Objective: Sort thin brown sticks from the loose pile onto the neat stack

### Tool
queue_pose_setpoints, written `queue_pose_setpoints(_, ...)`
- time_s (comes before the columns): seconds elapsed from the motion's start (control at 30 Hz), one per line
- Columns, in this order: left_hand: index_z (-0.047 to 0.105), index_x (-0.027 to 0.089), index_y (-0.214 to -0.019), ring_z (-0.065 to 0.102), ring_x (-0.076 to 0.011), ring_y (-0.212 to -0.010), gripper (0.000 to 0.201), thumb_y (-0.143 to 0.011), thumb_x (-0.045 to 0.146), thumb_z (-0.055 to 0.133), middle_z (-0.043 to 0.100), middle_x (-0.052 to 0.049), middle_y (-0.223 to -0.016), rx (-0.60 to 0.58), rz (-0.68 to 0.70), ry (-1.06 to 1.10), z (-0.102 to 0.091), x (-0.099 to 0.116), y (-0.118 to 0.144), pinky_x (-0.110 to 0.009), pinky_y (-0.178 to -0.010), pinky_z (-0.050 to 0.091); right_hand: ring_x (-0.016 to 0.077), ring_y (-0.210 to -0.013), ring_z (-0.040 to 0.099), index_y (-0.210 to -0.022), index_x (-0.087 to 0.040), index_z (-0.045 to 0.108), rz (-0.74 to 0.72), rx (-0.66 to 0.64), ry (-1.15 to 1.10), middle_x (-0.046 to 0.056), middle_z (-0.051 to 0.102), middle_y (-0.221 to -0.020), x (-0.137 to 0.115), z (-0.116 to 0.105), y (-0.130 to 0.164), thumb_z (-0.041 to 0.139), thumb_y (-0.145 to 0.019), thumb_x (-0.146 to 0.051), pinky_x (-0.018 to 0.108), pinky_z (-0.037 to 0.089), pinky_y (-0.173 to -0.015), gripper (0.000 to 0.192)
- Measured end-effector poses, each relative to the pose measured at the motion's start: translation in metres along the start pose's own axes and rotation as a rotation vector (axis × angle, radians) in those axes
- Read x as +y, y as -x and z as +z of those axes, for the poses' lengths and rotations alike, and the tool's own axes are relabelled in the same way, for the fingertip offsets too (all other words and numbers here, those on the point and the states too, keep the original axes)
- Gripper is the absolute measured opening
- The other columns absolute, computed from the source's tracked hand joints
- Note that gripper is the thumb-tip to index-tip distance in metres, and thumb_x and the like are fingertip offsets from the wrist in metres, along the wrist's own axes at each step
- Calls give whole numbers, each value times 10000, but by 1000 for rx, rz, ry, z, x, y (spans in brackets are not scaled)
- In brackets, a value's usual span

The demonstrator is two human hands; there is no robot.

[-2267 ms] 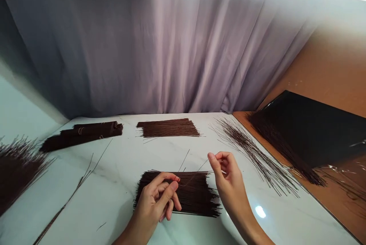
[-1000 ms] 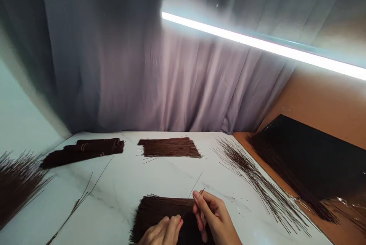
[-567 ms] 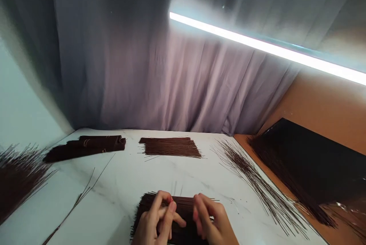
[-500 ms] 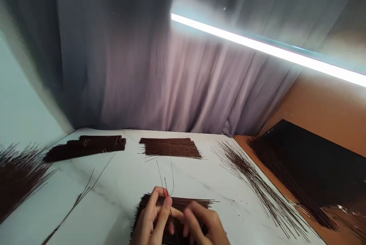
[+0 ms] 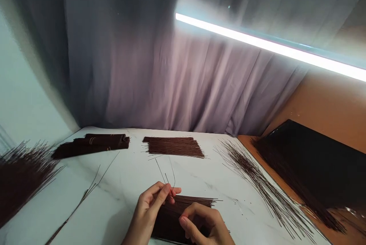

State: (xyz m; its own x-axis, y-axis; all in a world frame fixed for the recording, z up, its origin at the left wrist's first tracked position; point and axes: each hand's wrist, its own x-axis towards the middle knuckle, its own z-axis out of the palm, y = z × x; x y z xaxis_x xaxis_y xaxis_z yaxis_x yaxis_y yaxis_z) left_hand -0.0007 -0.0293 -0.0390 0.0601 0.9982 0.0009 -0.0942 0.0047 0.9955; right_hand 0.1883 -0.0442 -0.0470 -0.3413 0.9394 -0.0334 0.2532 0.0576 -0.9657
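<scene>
Left hand [image 5: 150, 208] low centre, thumb and forefinger pinched together on two thin sticks [image 5: 166, 174] that stick up and away from the fingertips, their far ends splayed slightly apart. Right hand [image 5: 204, 226] just beside it at the bottom edge, fingers curled in, thumb under the forefinger; cannot tell if anything is clamped between them. Both hands sit over a flat stack of dark brown sticks [image 5: 183, 214] lying crosswise on the white marble table [image 5: 126, 184], the right hand touching its top. Further back, a second flat stack [image 5: 174, 146] at centre, well apart from the hands. Back left, tied bundles [image 5: 94, 144] of the same sticks, lying side by side. Far left edge, a loose fanned pile [image 5: 20, 176]. A few stray sticks [image 5: 85, 195] run diagonally across the table left of the hands. Right of centre, a long loose spread of sticks [image 5: 257, 176] angled toward the near right corner. Beyond it, on an orange-brown surface [image 5: 328, 104], a big dark mass of sticks [image 5: 309, 161] under glossy wrap. Grey curtain [image 5: 160, 73] behind the table, a tube light [image 5: 271, 48] above.
</scene>
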Motion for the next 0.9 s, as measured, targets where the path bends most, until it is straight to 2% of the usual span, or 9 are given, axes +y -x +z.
queue_pose_setpoints(0.3,709,214,-726,703,-264,-991,475,-937,616,571,759,-55,-810,42,39,-155,-3,-9,-1,-314,-896,529,159,-638,592,-783,-192,660,-133,46,143,24,669,-679,-3,-1,0,541,-971,-608,244,426,-617,472)
queue_pose_setpoints(0.4,717,226,-953,719,-240,-841,478,-951,657,510,777,-59,-869,36,84,-242,-11,-22,-8,-338,-832,559,154,-641,591,-808,-202,648,-172,45,245,16,671,-702,0,-15,-2,512,-1009,-537,238,420,-602,414)
queue_pose_setpoints(0.47,639,254,-1151,712,-214,-773,479,-984,652,433,780,-66,-1020,119,149,-319,-21,-28,-20,-349,-802,569,162,-678,610,-838,-213,646,-220,93,417,22,684,-758,1,-41,-3,488,-1031,-464,249,434,-633,354)
queue_pose_setpoints(0.53,568,267,-1184,709,-203,-774,414,-1019,598,382,765,-63,-1089,197,212,-479,-33,-30,-41,-346,-784,568,182,-737,637,-874,-220,645,-271,237,670,40,697,-827,6,-78,-5,463,-1039,-396,275,445,-685,303)
queue_pose_setpoints(0.6,555,246,-1128,710,-215,-811,328,-1027,516,398,751,-58,-1006,162,335,-769,-44,-27,-70,-340,-772,567,199,-747,649,-900,-223,650,-255,460,964,53,696,-836,17,-123,-5,448,-1032,-364,295,439,-685,279)
queue_pose_setpoints(0.67,593,244,-985,690,-236,-911,211,-997,414,468,725,-44,-964,107,392,-869,-54,-22,-100,-356,-839,547,218,-753,669,-873,-251,666,-141,628,1275,49,697,-825,33,-164,-4,451,-1005,-332,296,407,-622,266)
queue_pose_setpoints(0.73,611,241,-904,664,-251,-932,113,-942,322,542,705,-34,-939,57,432,-956,-60,-17,-125,-392,-907,509,249,-697,662,-777,-242,660,-67,689,1349,61,673,-736,49,-195,-1,483,-961,-295,309,372,-578,261)
queue_pose_setpoints(0.83,627,239,-857,631,-256,-965,75,-918,247,583,694,-23,-921,-23,476,-1078,-62,-14,-148,-405,-963,462,278,-713,655,-691,-222,612,-33,713,1402,77,651,-694,65,-216,3,512,-911,-233,333,393,-613,242)
queue_pose_setpoints(0.9,634,238,-848,619,-249,-976,103,-937,232,580,694,-21,-934,-64,498,-1152,-60,-16,-154,-403,-981,448,300,-780,645,-768,-205,627,-35,739,1435,109,665,-785,69,-216,3,502,-913,-214,361,418,-661,191)
